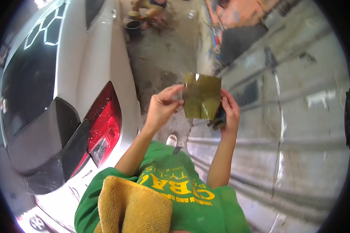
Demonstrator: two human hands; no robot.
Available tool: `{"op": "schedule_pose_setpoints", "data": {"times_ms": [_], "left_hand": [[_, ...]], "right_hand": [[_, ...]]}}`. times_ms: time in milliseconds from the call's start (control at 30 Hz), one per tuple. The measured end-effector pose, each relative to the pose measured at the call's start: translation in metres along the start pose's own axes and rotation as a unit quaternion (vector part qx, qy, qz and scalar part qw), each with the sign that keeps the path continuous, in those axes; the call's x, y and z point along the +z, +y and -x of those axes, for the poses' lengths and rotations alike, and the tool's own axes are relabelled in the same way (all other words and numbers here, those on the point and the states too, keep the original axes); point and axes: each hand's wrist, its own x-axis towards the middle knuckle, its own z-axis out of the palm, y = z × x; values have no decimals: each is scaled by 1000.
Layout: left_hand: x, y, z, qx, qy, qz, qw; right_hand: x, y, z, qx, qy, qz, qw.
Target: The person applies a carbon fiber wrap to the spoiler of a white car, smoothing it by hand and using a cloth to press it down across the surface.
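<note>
In front of me I hold up a glossy, olive-green, see-through sheet [201,95], creased down its middle and roughly square. My left hand [163,105] is at its left edge, with the fingertips closed on the sheet. The right hand [230,112] grips the opposite edge, its fingers partly hidden behind the sheet. Against that palm, under the sheet's lower right corner, is a small dark object [218,119] whose kind I cannot make out. A yellow-brown towel [134,206] hangs over the front of my green shirt.
On the left stands a white car with a wet red tail light [105,124]. A grey panelled wall [299,116] runs along the right. Ahead on the wet concrete floor [163,50] are a dark bucket [133,27] and another person [151,13].
</note>
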Motion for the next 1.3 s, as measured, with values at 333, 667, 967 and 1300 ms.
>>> {"op": "schedule_pose_setpoints", "data": {"times_ms": [333,667,967,1300], "left_hand": [[2,-94,-139,-35,26,19,999],[-106,-120,-370,-81,71,-115,988],[-243,-78,-476,-95,213,-194,953],[-233,-165,-376,-222,631,-86,738]], "right_hand": [[-58,107,-137,196,-158,-16,968],[16,214,-367,256,-29,29,966],[155,319,-653,219,-66,-13,973],[328,403,-985,127,0,25,992]]}}
